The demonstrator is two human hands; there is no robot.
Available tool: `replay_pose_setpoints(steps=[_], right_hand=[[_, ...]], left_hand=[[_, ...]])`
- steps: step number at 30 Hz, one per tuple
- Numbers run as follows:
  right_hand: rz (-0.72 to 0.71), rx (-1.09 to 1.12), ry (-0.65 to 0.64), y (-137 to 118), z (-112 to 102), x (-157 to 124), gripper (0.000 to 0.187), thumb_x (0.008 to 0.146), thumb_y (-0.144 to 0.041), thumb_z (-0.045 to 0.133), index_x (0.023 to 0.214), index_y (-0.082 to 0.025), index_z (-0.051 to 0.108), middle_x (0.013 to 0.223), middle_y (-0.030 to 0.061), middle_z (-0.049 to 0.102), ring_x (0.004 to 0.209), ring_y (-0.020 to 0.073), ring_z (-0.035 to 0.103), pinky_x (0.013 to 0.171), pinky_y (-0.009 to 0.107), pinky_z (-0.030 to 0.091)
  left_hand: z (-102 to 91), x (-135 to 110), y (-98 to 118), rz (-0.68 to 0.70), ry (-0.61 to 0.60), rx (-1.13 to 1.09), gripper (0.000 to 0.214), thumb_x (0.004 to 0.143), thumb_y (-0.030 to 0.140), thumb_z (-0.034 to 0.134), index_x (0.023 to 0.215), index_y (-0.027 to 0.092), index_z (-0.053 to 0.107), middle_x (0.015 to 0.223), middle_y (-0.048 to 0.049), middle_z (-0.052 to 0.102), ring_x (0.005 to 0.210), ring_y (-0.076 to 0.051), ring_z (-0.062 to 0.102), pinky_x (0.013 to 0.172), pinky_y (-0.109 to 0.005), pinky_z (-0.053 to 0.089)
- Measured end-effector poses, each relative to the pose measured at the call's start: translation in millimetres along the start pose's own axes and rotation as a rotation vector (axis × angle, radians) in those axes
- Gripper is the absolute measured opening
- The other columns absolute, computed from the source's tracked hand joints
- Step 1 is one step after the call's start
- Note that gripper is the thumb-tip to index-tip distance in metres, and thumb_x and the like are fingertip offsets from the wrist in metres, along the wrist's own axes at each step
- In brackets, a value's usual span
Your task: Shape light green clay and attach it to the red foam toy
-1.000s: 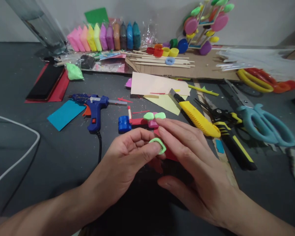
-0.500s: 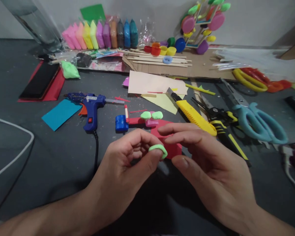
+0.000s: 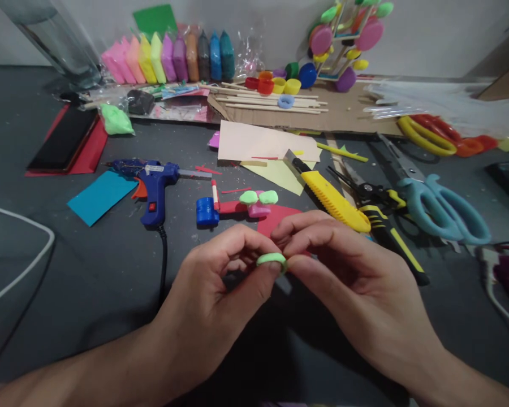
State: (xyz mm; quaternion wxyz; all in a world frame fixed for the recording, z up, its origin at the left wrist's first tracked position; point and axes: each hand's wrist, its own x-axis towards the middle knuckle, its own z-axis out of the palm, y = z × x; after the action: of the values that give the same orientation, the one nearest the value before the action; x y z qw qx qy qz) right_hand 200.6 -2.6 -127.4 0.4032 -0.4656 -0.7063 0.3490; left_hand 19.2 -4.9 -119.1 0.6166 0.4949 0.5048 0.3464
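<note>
My left hand [image 3: 220, 282] pinches a small flat piece of light green clay [image 3: 270, 259] between thumb and fingers. My right hand [image 3: 348, 282] meets it from the right, its thumb and fingertips closed on the same green piece. Just beyond the hands lie a red paper piece [image 3: 275, 217], a small craft assembly with a blue cap [image 3: 206, 212], a red stick and two green clay leaves [image 3: 258, 197] on a pink piece.
A blue glue gun [image 3: 152, 183] lies left, its cord running toward me. A yellow utility knife [image 3: 328, 195], pliers [image 3: 382, 212] and teal scissors [image 3: 443, 206] lie right. Clay packs [image 3: 173, 56], bottle caps, wooden sticks and a colourful model [image 3: 343, 39] stand at the back.
My right hand has drawn in from open fingers over the clay to pinching the green piece together with the left hand. The view has shifted slightly.
</note>
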Motion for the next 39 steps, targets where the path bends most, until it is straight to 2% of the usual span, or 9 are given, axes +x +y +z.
replay_pose_setpoints(steps=[4,10,15,18,22,28,33,39], right_hand=[[-0.025,-0.009,0.005,1.1,-1.6,-0.2,0.009,0.098,-0.027,0.066,0.09,-0.024,0.066,0.096,0.0008,0.07,0.092,0.014,0.068,0.081,0.022,0.058],[-0.021,0.046,-0.032,0.4,3.1,-0.6,0.012,0.097,-0.025,0.067,0.086,-0.023,0.064,0.096,0.0001,0.069,0.09,0.0137,0.066,0.079,0.024,0.055],[-0.001,0.055,-0.014,0.3,3.7,0.0,0.01,0.096,-0.022,0.067,0.087,-0.024,0.064,0.092,-0.002,0.069,0.087,0.0113,0.066,0.079,0.022,0.054],[0.011,0.05,-0.015,2.7,2.3,-1.2,0.001,0.097,-0.025,0.067,0.098,-0.026,0.067,0.097,-0.002,0.07,0.093,0.0122,0.066,0.08,0.021,0.054],[-0.068,0.019,-0.046,5.2,0.9,-3.1,0.023,0.097,-0.021,0.067,0.118,-0.031,0.068,0.113,-0.0019,0.07,0.107,0.0126,0.065,0.09,0.022,0.054],[-0.117,0.012,-0.028,7.8,2.4,-3.3,0.018,0.095,-0.018,0.068,0.11,-0.028,0.07,0.108,-0.0016,0.069,0.101,0.0118,0.066,0.087,0.023,0.055],[-0.118,-0.011,-0.004,7.9,1.7,-4.5,0.017,0.096,-0.019,0.067,0.111,-0.028,0.069,0.109,-0.0004,0.069,0.102,0.0142,0.067,0.087,0.026,0.056],[-0.131,-0.056,-0.039,6.3,0.2,-4.2,0.025,0.098,-0.019,0.065,0.12,-0.028,0.069,0.118,0.0004,0.068,0.109,0.013,0.065,0.093,0.023,0.056]], left_hand=[[0.0,0.6,0.8,-0.038,-0.009,-0.052,0.008,0.091,0.03,0.07,0.085,0.024,0.071,0.075,0.0032,0.066,0.067,-0.011,0.058,0.06,-0.02,0.044],[-1.3,0.2,-2.3,-0.021,-0.073,-0.019,0.008,0.095,0.026,0.063,0.089,0.023,0.068,0.08,0.0049,0.065,0.07,-0.009,0.056,0.063,-0.017,0.045],[-1.0,2.3,-0.9,-0.059,-0.109,-0.106,0.005,0.096,0.027,0.063,0.096,0.024,0.067,0.085,0.0056,0.067,0.077,-0.008,0.06,0.069,-0.015,0.048],[-2.5,3.0,0.5,-0.078,-0.118,-0.125,0.008,0.096,0.027,0.064,0.09,0.022,0.067,0.077,0.0061,0.063,0.072,-0.007,0.058,0.066,-0.015,0.047],[-5.1,3.6,1.1,-0.117,-0.12,-0.173,0.008,0.095,0.029,0.066,0.091,0.023,0.07,0.076,0.0064,0.063,0.068,-0.006,0.054,0.063,-0.015,0.046],[-5.1,6.6,-1.6,-0.192,-0.124,-0.305,0.006,0.092,0.025,0.07,0.089,0.02,0.071,0.073,0.0064,0.065,0.068,-0.005,0.057,0.065,-0.013,0.046],[-3.6,9.0,-6.6,-0.24,-0.149,-0.492,0.009,0.09,0.028,0.074,0.093,0.02,0.071,0.078,0.0041,0.069,0.071,-0.007,0.062,0.07,-0.016,0.053],[-5.3,9.6,-7.9,-0.197,-0.154,-0.441,0.012,0.092,0.033,0.072,0.094,0.021,0.073,0.074,0.0046,0.064,0.068,-0.007,0.057,0.064,-0.016,0.055]])
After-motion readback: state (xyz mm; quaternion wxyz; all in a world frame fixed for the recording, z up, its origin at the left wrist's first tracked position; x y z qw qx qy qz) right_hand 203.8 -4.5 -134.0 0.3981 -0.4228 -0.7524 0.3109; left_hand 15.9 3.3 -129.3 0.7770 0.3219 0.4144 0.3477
